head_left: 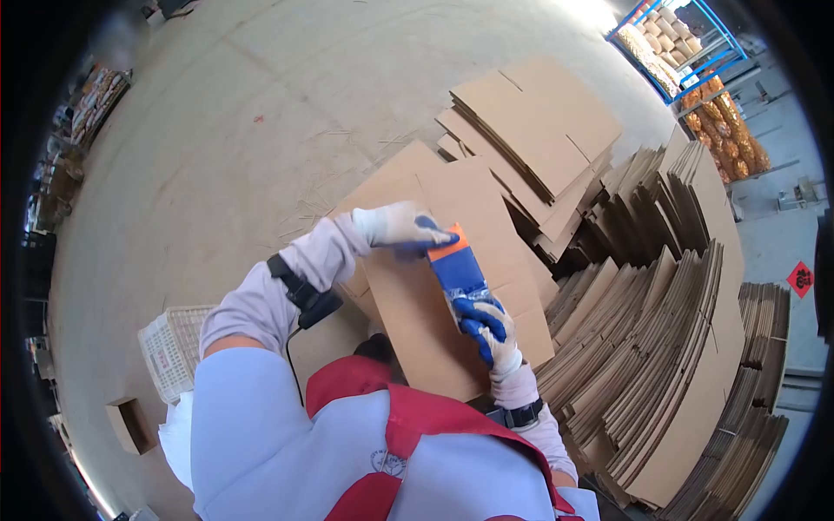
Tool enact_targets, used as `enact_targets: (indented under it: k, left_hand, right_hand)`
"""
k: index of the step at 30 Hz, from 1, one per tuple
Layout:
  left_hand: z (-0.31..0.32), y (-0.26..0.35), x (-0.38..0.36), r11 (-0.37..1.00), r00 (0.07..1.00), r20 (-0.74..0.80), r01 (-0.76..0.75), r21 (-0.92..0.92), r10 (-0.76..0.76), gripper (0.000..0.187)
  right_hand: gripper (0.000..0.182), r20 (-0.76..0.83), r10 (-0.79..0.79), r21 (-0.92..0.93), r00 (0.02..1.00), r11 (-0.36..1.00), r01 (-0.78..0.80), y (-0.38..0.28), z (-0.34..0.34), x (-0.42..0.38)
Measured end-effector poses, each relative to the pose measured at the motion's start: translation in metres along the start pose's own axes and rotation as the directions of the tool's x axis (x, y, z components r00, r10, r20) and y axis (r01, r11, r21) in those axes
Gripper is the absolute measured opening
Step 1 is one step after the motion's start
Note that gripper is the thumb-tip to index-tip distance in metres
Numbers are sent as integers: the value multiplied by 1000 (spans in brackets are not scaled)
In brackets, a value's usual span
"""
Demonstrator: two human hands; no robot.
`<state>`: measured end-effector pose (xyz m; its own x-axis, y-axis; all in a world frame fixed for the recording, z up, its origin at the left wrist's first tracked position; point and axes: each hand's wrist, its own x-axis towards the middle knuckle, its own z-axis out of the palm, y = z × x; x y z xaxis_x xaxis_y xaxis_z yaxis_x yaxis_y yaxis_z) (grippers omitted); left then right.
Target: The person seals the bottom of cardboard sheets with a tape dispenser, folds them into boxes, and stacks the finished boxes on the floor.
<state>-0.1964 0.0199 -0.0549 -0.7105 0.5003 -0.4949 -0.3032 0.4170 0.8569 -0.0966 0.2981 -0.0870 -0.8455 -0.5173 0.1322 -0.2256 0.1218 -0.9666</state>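
Observation:
My right hand (493,334), in a white glove with blue-coated fingers, is wrapped round the lower end of a long, flat-sided blue and orange object (460,271). Something clear and shiny shows beside those fingers; the object's exact kind cannot be made out. At its orange upper end, my left hand (407,227), gloved the same way, has its thumb against the edge. The left fingers are partly blurred and tucked underneath. Both hands are above a flat brown cardboard sheet (426,326), which lies in front of my body.
Flattened cartons (547,130) are piled ahead. Many upright folded cardboard sheets (643,365) fill the right side. On the left stand a white plastic crate (169,352) and a small open carton (130,425). A blue metal rack (678,48) is at the far right.

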Motion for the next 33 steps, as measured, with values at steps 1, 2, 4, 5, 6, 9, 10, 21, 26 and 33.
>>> enact_targets:
  k: [1,2,4,5,6,9,10,21,26,33]
  left_hand:
    - [-1,5,-2,993,999,-52,3,120,4,44]
    - [0,6,-1,998,998,-54,26,50,-23,43]
    - [7,-11,0,998,996,-64,54,-29,-56,42]
    - [14,-36,10,926,999,12,-35,-377,43,39]
    - [20,-51,14,730,985,51,-86,-678,163,37]
    - [17,-56,21,798,982,-191,-110,-593,-7,26]
    - [-3,-48,16,832,938,-346,-165,-530,-35,24]
    - [-59,-32,24,890,962,189,-93,-447,196,72]
    - [-5,-1,5,999,965,259,45,-19,-38,49]
    - [19,-3,-5,935,979,187,-7,-356,78,29]
  right_hand:
    - [27,15,12,7,1000,1000,-12,0,-2,0]
    - [27,17,10,1,1000,1000,-10,-1,-3,0]
    - [26,25,7,10,1000,1000,-7,-8,-5,1]
    - [26,25,0,20,1000,1000,-1,-8,-4,2]
    - [27,31,-19,32,999,999,18,-3,-5,1]
    - [30,-1,81,100,997,992,-80,-11,-3,6]
    - [30,1,85,102,996,991,-85,-17,-6,6]
    - [24,-188,296,126,936,953,-276,-24,-13,-27]
    - [22,-107,259,83,960,964,-251,-22,-12,-30]
    - [20,-14,188,34,982,982,-187,-21,-20,-37]
